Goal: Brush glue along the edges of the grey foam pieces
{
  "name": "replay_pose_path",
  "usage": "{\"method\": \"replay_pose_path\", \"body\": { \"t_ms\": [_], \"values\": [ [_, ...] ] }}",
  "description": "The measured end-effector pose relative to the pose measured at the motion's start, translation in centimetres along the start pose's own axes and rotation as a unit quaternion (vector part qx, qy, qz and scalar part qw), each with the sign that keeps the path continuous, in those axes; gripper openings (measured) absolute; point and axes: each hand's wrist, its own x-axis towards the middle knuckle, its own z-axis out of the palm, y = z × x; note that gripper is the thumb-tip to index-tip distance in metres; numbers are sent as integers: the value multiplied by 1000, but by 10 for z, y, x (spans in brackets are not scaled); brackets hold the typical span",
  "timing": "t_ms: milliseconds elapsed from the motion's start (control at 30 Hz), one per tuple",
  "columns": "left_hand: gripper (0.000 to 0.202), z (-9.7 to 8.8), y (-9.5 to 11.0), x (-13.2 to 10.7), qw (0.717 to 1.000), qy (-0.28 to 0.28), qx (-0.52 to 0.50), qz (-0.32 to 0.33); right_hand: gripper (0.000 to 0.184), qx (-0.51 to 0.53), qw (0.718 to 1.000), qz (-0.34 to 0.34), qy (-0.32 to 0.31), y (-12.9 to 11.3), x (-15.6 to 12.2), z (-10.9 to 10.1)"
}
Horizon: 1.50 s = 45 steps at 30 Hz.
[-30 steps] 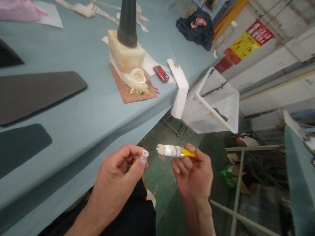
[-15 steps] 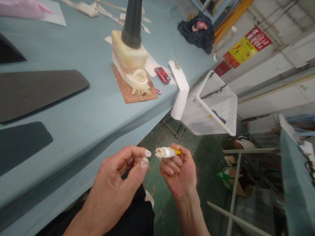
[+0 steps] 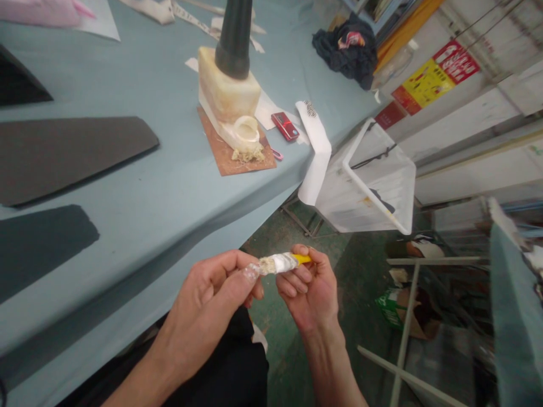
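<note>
My right hand point(image 3: 309, 288) is closed round a small brush point(image 3: 282, 263) with a yellow handle and a white, glue-caked head. My left hand point(image 3: 214, 294) pinches the brush's bristle tip between thumb and fingers; its fingertips are smeared white. Both hands are held below the edge of the blue-grey table point(image 3: 139, 192), over my dark-clothed lap. On the table stands a cream glue-crusted block point(image 3: 229, 99) with a dark cone on top, resting on a brown board point(image 3: 237, 161).
Dark flat sheets point(image 3: 68, 152) lie on the table's left. A red phone point(image 3: 285, 125) and a white paper strip point(image 3: 316, 150) sit near the table's corner. A clear plastic bin point(image 3: 373, 186) stands on the floor beyond. A dark cloth bundle point(image 3: 348, 48) lies at the far end.
My hands have come together: the left fingers, apart from the brush a moment ago, now pinch its bristles. The right hand shifted left with the brush.
</note>
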Motion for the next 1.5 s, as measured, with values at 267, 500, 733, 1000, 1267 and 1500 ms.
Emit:
{"method": "replay_pose_path", "body": {
  "t_ms": [267, 500, 733, 1000, 1267, 1500],
  "values": [
    [32, 9, 1, 7, 998, 30, 17, -47, 25, -46, 999, -27, 6, 6, -1, -3],
    [25, 1, -4, 4, 994, 90, 40, -38, 22, -64, 988, -141, 23, -49, 0, -28],
    [35, 2, -7, 7, 1000, 27, -5, 6, 25, -22, 998, -59, -23, -50, 0, -34],
    [48, 2, -8, 3, 998, 44, 24, 31, 28, 95, 991, 64, -65, -2, 9, -27],
    [32, 8, -1, 2, 998, 44, 48, 18, 27, 107, 990, 79, -56, -1, 9, -27],
    [28, 5, 0, 3, 997, 63, 52, 4, 23, 21, 998, 28, -54, -5, 17, -30]
  ]
}}
